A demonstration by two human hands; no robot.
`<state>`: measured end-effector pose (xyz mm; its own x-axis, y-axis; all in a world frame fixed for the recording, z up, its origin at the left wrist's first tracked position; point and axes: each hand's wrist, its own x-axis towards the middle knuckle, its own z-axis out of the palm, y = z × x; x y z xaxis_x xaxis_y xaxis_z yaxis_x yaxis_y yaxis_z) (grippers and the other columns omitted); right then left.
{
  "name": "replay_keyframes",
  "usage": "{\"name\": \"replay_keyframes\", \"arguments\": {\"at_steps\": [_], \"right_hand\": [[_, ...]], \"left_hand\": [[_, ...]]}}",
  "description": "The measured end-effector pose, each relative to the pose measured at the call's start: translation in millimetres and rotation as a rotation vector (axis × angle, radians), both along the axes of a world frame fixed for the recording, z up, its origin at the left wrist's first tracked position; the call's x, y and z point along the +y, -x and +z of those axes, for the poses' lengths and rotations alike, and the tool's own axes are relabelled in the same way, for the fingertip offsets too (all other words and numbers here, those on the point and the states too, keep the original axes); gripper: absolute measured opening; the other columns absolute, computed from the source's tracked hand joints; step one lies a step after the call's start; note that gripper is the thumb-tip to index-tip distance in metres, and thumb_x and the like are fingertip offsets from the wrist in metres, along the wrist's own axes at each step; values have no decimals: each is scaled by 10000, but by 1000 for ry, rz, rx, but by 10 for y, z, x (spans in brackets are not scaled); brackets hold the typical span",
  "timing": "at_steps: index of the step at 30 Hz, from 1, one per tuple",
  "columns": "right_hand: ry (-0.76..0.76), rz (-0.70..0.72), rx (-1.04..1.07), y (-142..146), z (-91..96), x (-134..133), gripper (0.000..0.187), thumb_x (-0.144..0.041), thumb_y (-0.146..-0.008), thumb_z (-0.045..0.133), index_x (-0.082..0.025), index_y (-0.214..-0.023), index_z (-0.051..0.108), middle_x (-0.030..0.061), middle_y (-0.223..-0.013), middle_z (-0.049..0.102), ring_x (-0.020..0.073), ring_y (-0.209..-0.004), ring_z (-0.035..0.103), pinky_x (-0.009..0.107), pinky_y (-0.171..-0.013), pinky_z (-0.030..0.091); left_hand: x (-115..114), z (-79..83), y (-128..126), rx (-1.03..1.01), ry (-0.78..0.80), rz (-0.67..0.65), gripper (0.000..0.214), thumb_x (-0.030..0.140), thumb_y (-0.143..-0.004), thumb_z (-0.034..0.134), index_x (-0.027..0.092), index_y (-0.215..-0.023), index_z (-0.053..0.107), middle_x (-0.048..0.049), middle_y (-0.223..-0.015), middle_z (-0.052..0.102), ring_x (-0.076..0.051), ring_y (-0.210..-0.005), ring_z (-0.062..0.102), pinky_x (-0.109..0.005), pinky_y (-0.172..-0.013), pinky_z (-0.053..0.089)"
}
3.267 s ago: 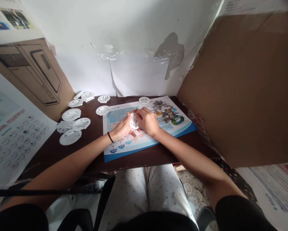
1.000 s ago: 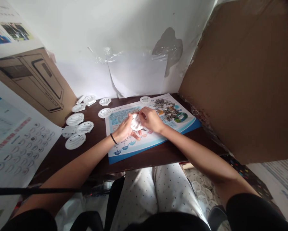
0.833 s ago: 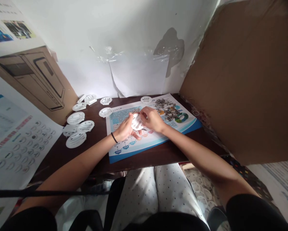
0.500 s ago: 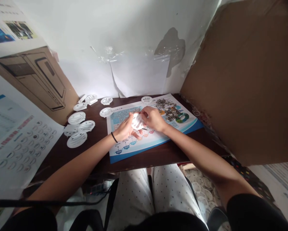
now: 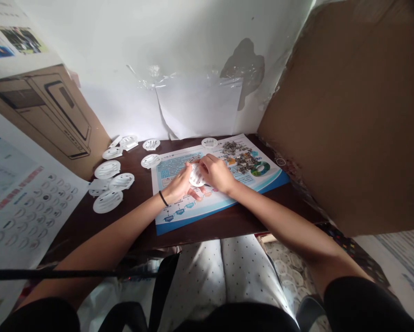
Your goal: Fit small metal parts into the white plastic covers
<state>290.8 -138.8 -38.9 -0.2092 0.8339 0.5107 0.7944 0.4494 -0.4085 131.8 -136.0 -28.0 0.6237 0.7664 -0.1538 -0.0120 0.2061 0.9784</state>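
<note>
I find white slotted plastic discs (image 5: pixel 107 201) on the dark counter (image 5: pixel 137 226), left of my left grip (image 5: pixel 181 182). That grip and my right grip (image 5: pixel 216 174) pinch one disc (image 5: pixel 197 176) between them; small metal scraps (image 5: pixel 237 154) lie just beyond the right grip.

**A makeshift piecework corner, more home than workshop, as far as we can tell**

We see a narrow dark wooden tabletop (image 5: pixel 89 233) pushed against a scuffed white wall (image 5: pixel 106 92) patched with clear plastic film (image 5: pixel 200 108). Right of the right hand (image 5: pixel 216 174) leans a large cardboard sheet (image 5: pixel 341 115); left of the left hand (image 5: pixel 179 182), a printed carton (image 5: pixel 51 110) and a poster (image 5: pixel 27 203). Below the right hand, white plastic pieces (image 5: pixel 286 272) lie heaped on the floor, beside dotted, pyjama-like trousers (image 5: pixel 251 272).
</note>
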Motion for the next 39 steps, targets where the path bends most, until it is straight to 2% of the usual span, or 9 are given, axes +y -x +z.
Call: {"name": "replay_keyframes", "arguments": {"at_steps": [5, 13, 20, 24, 28, 35, 39], "right_hand": [[36, -39, -13, 39, 11, -36, 134, -80, -891, 494, -157, -849, 596, 85, -886, 639, 176, -746, 551, 288, -652, 373], [17, -16, 5, 18, 43, -5, 152, -72, -875, 493, -165, -811, 596, 73, -878, 649, 166, -743, 575, 287, -653, 385], [-32, -2, -86, 53, -34, -49, 192, -114, -946, 490, -167, -1038, 649, 99, -979, 660, 193, -772, 622, 303, -625, 381], [-79, 30, -181, 50, -79, -48, 250, -81, -920, 496, -155, -1112, 639, 110, -1011, 662, 198, -802, 631, 298, -622, 398], [-98, 102, -243, 34, -92, -60, 295, -33, -854, 510, -114, -1111, 631, 142, -1076, 660, 211, -860, 630, 298, -646, 435], [-140, 173, -260, 15, -162, -17, 313, 10, -823, 505, -105, -1095, 609, 139, -1107, 655, 203, -895, 631, 284, -698, 476], [-195, 195, -213, -10, -216, 27, 196, -28, -864, 519, -127, -1005, 611, 117, -1042, 661, 182, -830, 624, 276, -681, 479]], "left_hand": [[-19, 9, -22, 56, -25, 41, 688, 634, -958, 247, 201, -1477, 376, -134, -960, 702, -169, -600, 668, -280, -449, 569], [-32, 11, -37, 59, -47, 63, 728, 678, -932, 293, 182, -1450, 418, -133, -944, 714, -166, -594, 664, -279, -444, 570], [-21, -4, -42, 20, -9, 86, 731, 664, -941, 263, 170, -1465, 380, -125, -883, 709, -162, -536, 638, -289, -429, 552], [-28, -9, -41, 6, -20, 115, 713, 646, -951, 262, 189, -1496, 319, -77, -766, 682, -165, -517, 631, -277, -428, 543], [-28, -21, -40, -3, -28, 135, 724, 650, -949, 270, 183, -1500, 311, -44, -692, 651, -165, -509, 629, -271, -419, 546], [-59, -15, -55, 39, -43, 194, 745, 654, -942, 274, 131, -1462, 378, -53, -679, 652, -169, -508, 635, -297, -440, 571], [-46, -10, -41, -7, -3, 201, 731, 642, -950, 272, 157, -1492, 338, -48, -686, 659, -164, -505, 639, -282, -442, 564]]}}
